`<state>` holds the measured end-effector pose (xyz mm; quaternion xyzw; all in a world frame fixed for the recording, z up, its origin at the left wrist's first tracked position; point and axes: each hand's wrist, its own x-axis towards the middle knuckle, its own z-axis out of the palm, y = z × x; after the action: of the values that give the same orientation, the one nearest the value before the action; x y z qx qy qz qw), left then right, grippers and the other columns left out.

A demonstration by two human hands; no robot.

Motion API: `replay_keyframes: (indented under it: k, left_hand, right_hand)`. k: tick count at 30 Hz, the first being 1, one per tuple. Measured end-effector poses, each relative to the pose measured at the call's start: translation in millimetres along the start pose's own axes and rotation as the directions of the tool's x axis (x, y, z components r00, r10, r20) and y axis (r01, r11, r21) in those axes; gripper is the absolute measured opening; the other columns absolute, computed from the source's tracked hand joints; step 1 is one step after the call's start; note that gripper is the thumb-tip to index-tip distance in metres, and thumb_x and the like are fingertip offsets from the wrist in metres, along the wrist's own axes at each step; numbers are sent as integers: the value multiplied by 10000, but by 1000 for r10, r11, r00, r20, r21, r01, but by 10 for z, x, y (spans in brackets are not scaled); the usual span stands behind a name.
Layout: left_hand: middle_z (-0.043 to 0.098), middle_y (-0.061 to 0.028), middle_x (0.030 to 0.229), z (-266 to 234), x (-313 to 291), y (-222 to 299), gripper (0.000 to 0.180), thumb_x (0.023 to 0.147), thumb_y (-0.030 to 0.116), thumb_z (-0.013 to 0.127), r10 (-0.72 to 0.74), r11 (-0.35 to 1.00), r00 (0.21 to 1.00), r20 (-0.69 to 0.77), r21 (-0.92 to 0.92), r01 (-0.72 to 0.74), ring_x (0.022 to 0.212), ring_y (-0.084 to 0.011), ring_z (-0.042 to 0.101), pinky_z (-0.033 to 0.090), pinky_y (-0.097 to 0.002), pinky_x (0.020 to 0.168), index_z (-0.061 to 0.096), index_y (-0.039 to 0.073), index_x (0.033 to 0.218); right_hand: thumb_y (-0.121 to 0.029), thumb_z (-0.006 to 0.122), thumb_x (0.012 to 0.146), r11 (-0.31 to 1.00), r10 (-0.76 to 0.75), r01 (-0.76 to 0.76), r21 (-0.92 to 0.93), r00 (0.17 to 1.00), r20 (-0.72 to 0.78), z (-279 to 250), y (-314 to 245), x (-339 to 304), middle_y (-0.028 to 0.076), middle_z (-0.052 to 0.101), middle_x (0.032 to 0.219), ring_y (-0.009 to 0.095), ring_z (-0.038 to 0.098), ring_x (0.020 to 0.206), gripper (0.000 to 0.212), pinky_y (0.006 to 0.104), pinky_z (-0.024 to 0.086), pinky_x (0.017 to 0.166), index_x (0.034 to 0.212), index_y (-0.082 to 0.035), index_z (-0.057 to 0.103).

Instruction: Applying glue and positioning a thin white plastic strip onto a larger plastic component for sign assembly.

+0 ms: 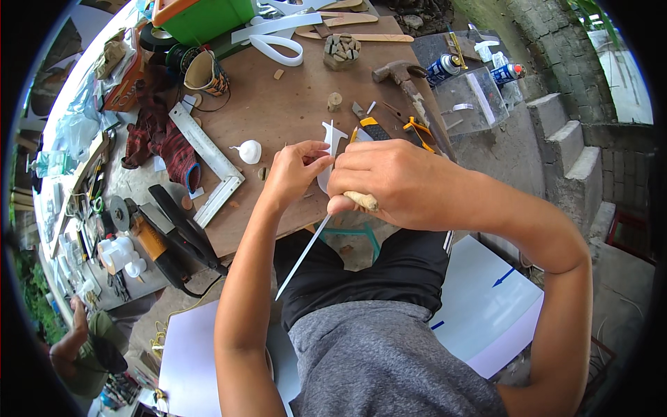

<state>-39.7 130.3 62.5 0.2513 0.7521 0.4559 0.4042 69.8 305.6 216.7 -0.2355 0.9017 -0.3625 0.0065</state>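
Over the table's near edge, my left hand [297, 174] pinches a flat white plastic-looking piece [332, 137] between thumb and fingers; its notched end points away from me. My right hand [389, 174] is closed around a slim file-like tool [303, 258] whose tan handle [362, 201] shows below the fingers. The tool's thin pale blade slants down to the left, over my lap. Both hands are close together, and the right fingers cover part of the white piece. Just beyond the right hand lie a yellow-and-black utility knife [374, 126] and yellow-handled pliers [420, 132].
A hammer [406, 76] lies at the right of the brown table [278, 104]. Left are a metal square [208, 160], a white small bottle [248, 151], a dark cloth [156, 132] and an angle grinder [149, 233]. A jar of wood bits [342, 52] stands farther back.
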Motion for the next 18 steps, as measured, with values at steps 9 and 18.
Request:
replay_keyframes:
  k: [9,18]
  left_hand:
    - [793,-192,1091,2,41,-59,388,932,196,769,17,999,1000,10,34,-17,974,-254,770,598,-376,899,733,-24,1249]
    - [788,-200,1116,23,50,-98,399,935,210,766,20,1000,1000,18,-18,-20,1003,-267,771,594,-385,917,733,-8,1268]
  right_hand:
    - [-175,709,944,1000,9,-9,-21,1000,-7,10,27,-6,137,687,908,311,687,906,185,419,552,809,951,-12,623]
    - [-126,721,896,1000,-16,15,-18,999,-42,-2,23,-10,128,679,899,312,673,884,151,415,553,809,936,-14,628]
